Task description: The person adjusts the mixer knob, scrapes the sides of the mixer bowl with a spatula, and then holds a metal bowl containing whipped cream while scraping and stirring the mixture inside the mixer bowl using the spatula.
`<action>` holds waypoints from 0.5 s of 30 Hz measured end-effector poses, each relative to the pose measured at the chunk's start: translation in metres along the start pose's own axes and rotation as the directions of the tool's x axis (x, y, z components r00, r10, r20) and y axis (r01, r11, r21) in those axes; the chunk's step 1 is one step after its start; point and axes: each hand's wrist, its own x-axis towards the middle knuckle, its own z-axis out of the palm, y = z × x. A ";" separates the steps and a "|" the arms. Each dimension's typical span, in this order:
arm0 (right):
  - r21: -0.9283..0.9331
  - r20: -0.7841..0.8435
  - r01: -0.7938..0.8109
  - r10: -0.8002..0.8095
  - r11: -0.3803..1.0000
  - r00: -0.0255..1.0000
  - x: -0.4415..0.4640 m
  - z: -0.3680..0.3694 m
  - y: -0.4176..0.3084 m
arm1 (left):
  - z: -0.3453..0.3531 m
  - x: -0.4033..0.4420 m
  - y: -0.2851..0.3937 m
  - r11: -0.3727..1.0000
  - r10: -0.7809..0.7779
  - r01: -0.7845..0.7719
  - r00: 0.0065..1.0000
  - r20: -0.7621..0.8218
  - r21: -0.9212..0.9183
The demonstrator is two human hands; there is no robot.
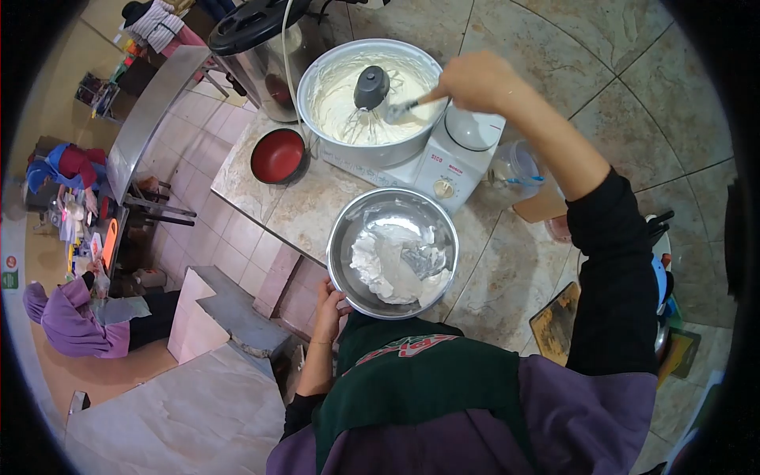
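My right hand (480, 81) is closed around the handle of a spatula (402, 108), whose head is in the white cream (339, 103) inside the large mixer bowl (374, 153). A dark hub with wire whisks (372, 87) stands in the middle of that bowl, on the white mixer base (457, 170). Below it, a steel bowl (336, 273) with white cream left in it rests near the counter's edge. My left hand (326, 309) grips the steel bowl's rim at its lower left.
A red-lined bowl (278, 156) and a tall steel pot (265, 67) are left of the mixer. At right are a clear plastic cup (514, 164) and a worn board (556, 323). A person in purple (83, 321) stands at the far left, near a cluttered table.
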 end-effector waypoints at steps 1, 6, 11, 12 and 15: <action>-0.089 0.053 -0.023 0.028 0.996 0.998 0.005 0.005 -0.005 | 0.002 -0.001 0.001 1.000 -0.007 0.007 1.000 -0.008 0.015; 0.070 0.031 0.019 -0.021 0.997 0.999 -0.009 -0.031 0.015 | 0.005 -0.002 0.003 1.000 0.007 -0.007 0.999 0.031 -0.012; -0.087 0.036 0.033 -0.030 0.996 0.999 0.014 0.012 0.003 | 0.010 -0.002 0.009 0.996 0.038 -0.034 0.998 0.046 -0.080; -0.092 0.035 0.036 -0.033 0.995 0.999 0.011 0.003 0.006 | 0.009 0.001 0.009 0.996 0.040 -0.036 0.998 0.045 -0.086; 0.051 0.073 0.036 -0.040 0.998 0.997 0.006 -0.023 0.010 | 0.004 0.005 0.006 0.994 0.029 -0.024 0.998 0.050 -0.108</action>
